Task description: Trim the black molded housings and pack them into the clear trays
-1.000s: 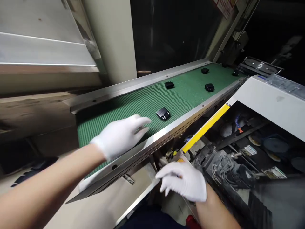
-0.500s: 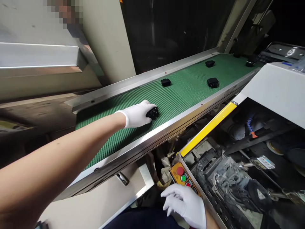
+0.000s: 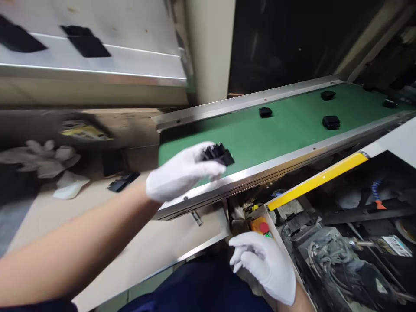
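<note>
My left hand (image 3: 185, 171), in a white glove, grips a small black plastic part (image 3: 221, 154) between thumb and fingers. It is held up over the near end of the green conveyor belt (image 3: 240, 134). Farther along the belt lie more black plastic parts, one (image 3: 265, 112) near the back rail and another (image 3: 331, 122) toward the front rail. My right hand (image 3: 263, 264), also gloved in white, hangs low near my lap. Its fingers are loosely bent and apart, with nothing in them. The button box (image 3: 259, 224) with a red button is just beyond it.
On the metal shelf (image 3: 136, 60) at upper left lie black pieces (image 3: 86, 41). The table (image 3: 130, 242) at left bears white gloves (image 3: 42, 158) and a black part (image 3: 123, 182). A yellow bar (image 3: 318, 180) slants above machinery (image 3: 338, 255) at right.
My left hand has lifted the black plastic part off the belt. The view has swung left, bringing the shelf pieces and the table with gloves into sight. My right hand stays low.
</note>
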`<state>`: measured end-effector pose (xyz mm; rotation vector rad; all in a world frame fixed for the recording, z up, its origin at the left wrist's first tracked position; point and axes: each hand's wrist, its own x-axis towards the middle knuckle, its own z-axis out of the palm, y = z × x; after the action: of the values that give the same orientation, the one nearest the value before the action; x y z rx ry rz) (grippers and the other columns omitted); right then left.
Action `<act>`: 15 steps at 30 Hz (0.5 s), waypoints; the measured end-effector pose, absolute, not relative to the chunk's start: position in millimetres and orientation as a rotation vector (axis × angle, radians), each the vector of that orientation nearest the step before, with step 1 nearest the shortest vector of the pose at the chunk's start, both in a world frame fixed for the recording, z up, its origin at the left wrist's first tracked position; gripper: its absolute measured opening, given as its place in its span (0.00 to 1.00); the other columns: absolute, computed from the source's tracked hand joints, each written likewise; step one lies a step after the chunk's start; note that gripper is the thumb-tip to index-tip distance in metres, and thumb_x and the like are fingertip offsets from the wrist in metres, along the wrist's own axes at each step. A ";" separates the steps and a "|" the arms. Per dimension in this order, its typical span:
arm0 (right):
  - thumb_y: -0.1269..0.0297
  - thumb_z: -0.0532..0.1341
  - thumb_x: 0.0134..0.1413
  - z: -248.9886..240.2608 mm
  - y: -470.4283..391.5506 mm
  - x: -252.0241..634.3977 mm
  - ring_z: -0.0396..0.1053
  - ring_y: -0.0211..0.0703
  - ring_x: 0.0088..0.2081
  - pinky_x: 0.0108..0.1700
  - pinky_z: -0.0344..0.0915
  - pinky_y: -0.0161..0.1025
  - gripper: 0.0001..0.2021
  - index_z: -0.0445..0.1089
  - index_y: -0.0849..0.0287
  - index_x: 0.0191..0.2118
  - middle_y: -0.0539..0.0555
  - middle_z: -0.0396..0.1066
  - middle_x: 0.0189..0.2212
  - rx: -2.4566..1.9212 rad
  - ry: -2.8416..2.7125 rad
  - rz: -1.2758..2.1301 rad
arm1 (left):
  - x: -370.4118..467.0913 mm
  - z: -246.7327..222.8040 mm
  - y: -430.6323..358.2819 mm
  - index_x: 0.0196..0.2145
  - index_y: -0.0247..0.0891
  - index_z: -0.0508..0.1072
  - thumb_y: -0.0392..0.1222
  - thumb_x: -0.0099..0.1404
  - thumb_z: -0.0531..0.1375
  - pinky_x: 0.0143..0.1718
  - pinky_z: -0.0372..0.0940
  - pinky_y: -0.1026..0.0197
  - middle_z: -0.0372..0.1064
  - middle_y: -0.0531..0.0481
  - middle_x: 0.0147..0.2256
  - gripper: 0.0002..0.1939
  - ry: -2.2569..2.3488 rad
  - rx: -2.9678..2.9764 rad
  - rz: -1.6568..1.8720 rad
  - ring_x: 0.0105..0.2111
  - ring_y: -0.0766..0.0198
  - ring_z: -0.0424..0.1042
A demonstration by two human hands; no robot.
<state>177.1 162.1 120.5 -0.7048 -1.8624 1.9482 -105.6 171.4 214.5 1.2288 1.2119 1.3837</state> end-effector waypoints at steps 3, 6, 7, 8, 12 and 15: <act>0.59 0.63 0.66 140.8 148.9 149.1 0.78 0.40 0.36 0.43 0.73 0.38 0.16 0.71 0.49 0.58 0.51 0.79 0.39 -0.607 -1.911 1.811 | -103.7 194.3 89.1 0.35 0.36 0.73 0.44 0.51 0.74 0.28 0.64 0.62 0.73 0.52 0.28 0.18 1.095 0.853 1.350 0.27 0.65 0.68; 0.63 0.64 0.64 156.4 131.7 106.3 0.77 0.38 0.38 0.44 0.73 0.37 0.19 0.69 0.47 0.60 0.49 0.79 0.39 -0.596 -2.055 1.662 | -101.7 162.8 33.4 0.35 0.35 0.75 0.42 0.47 0.75 0.31 0.65 0.61 0.74 0.51 0.29 0.19 1.021 0.584 1.382 0.28 0.64 0.70; 0.63 0.65 0.63 159.5 125.0 90.9 0.77 0.38 0.37 0.43 0.73 0.36 0.19 0.70 0.48 0.58 0.49 0.79 0.38 -0.592 -2.123 1.626 | -102.1 153.1 20.3 0.34 0.35 0.76 0.41 0.47 0.75 0.31 0.64 0.62 0.74 0.52 0.28 0.18 0.980 0.512 1.414 0.28 0.64 0.70; 0.64 0.66 0.62 161.4 117.8 76.0 0.77 0.38 0.36 0.42 0.73 0.35 0.18 0.72 0.49 0.56 0.49 0.79 0.36 -0.590 -2.193 1.589 | -103.3 144.7 9.2 0.33 0.35 0.76 0.39 0.47 0.75 0.30 0.63 0.63 0.74 0.52 0.28 0.17 0.929 0.454 1.447 0.28 0.65 0.70; 0.69 0.67 0.57 161.0 88.6 30.1 0.75 0.36 0.31 0.37 0.73 0.32 0.13 0.76 0.56 0.48 0.49 0.80 0.33 -0.562 -2.409 1.434 | -114.9 123.7 -26.1 0.26 0.34 0.76 0.36 0.48 0.72 0.31 0.62 0.63 0.74 0.50 0.27 0.09 0.681 0.382 1.535 0.28 0.65 0.69; 0.70 0.66 0.58 158.5 70.5 10.4 0.74 0.35 0.29 0.36 0.72 0.31 0.10 0.77 0.57 0.46 0.49 0.80 0.32 -0.498 -2.472 1.367 | -125.9 115.0 -49.2 0.27 0.34 0.77 0.37 0.48 0.72 0.32 0.63 0.61 0.73 0.49 0.26 0.09 0.633 0.333 1.559 0.28 0.63 0.69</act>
<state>10.4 70.5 158.5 -0.4976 -2.4722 1.3674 -125.9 -49.2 115.0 0.3325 0.6325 1.5589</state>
